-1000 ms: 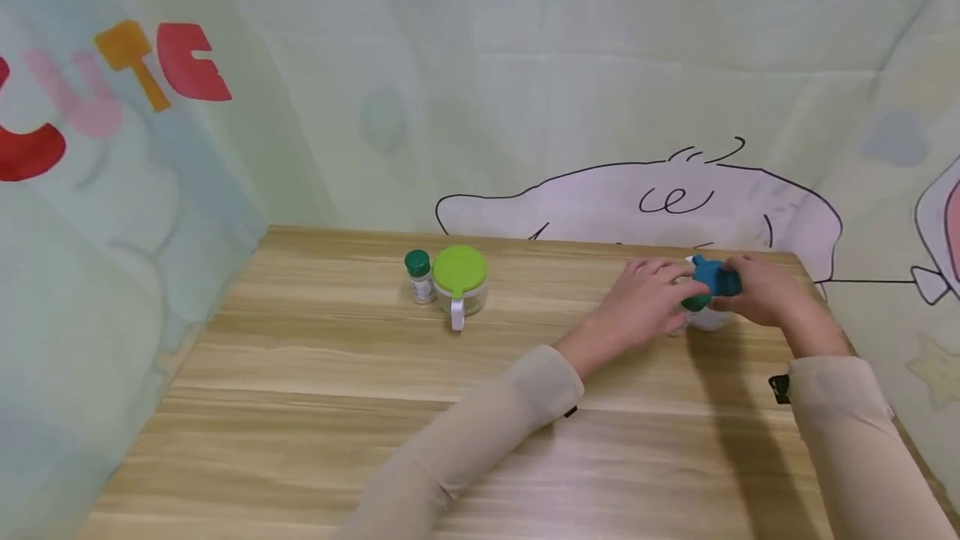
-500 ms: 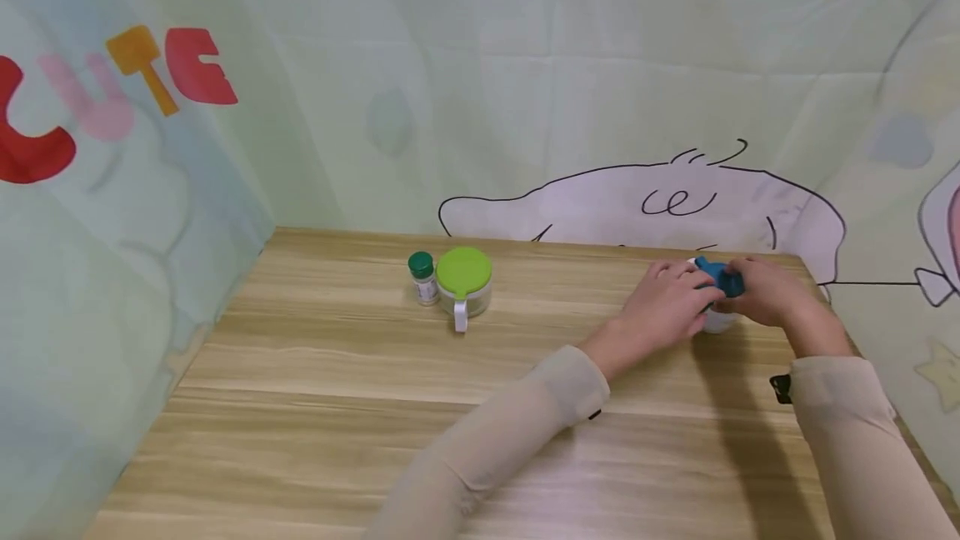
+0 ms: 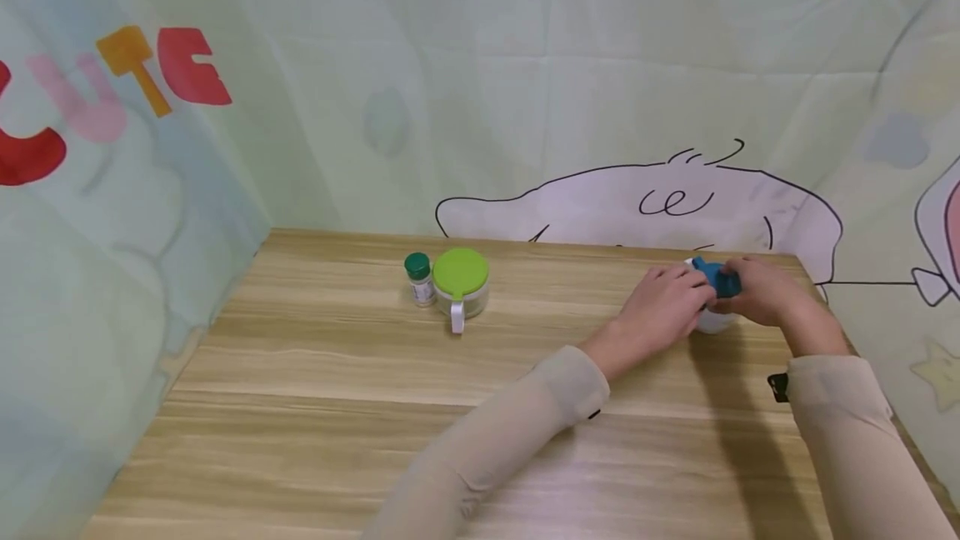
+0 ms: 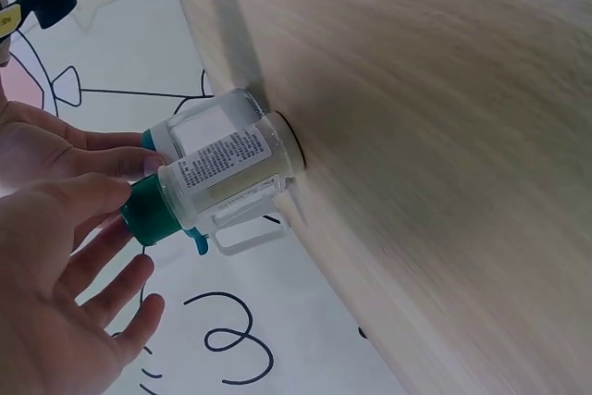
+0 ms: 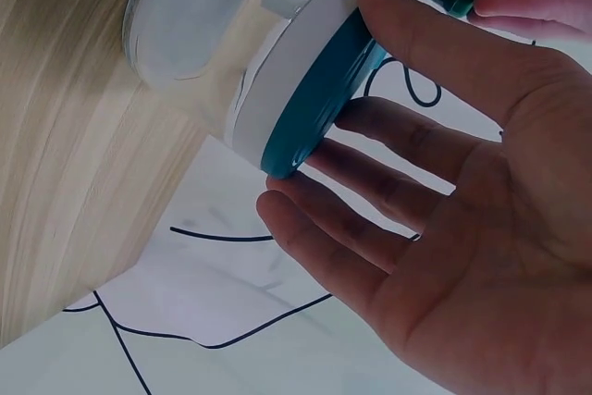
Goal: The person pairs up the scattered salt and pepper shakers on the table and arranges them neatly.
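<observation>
At the right back of the table, my left hand (image 3: 663,307) pinches the green cap (image 4: 151,210) of a small clear spice jar (image 4: 227,168) with a printed label. The spice jar stands on the table, hidden behind the hand in the head view. Right beside it is a clear seasoning jar (image 5: 190,16) with a handle and a blue lid (image 3: 717,279). My right hand (image 3: 765,290) holds that lid by its rim, thumb on one side and fingers on the other.
Further left on the wooden table (image 3: 360,407) stand another green-capped spice jar (image 3: 420,282) and a clear seasoning jar with a lime-green lid (image 3: 461,273), side by side. A printed cloth backdrop (image 3: 487,107) rises behind the table and along both sides.
My left hand has shifted a little to the right, closer to the blue-lidded jar, and now covers the green cap in the head view. My right hand stays on the blue lid.
</observation>
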Available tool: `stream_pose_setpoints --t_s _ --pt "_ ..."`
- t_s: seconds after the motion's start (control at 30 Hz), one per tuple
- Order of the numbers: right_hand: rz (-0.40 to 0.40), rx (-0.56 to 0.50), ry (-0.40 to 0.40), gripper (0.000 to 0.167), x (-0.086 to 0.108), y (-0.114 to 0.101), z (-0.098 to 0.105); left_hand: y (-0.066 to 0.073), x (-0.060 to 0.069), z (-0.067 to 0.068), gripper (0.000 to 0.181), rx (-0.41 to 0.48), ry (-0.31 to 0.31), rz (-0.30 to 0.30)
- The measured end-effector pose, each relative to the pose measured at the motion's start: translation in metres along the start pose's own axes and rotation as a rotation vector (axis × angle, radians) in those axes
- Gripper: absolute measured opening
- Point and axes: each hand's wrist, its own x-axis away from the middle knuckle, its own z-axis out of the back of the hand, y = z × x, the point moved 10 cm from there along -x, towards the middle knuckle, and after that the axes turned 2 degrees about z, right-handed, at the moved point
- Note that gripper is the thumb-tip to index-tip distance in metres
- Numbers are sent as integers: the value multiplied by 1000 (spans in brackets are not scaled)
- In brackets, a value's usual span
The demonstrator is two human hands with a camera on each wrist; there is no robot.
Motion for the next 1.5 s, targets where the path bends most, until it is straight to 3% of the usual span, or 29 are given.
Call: stream_pose_setpoints --t_s 0.17,0.5,0.9,1.23,1.5 --pt "15 -1 23 59 2 0 2 -1 -5 0 21 48 -2 34" --pt "-14 0 10 62 1 1 1 -9 -4 -2 17 160 0 117" --pt "-7 -3 16 64 4 -3 0 -11 1 -4 13 190 44 138" --pt "-34 -38 5 70 3 2 -3 -23 13 1 13 242 128 121" --pt "-69 -57 -10 73 1 6 -4 -29 17 5 16 238 123 120"
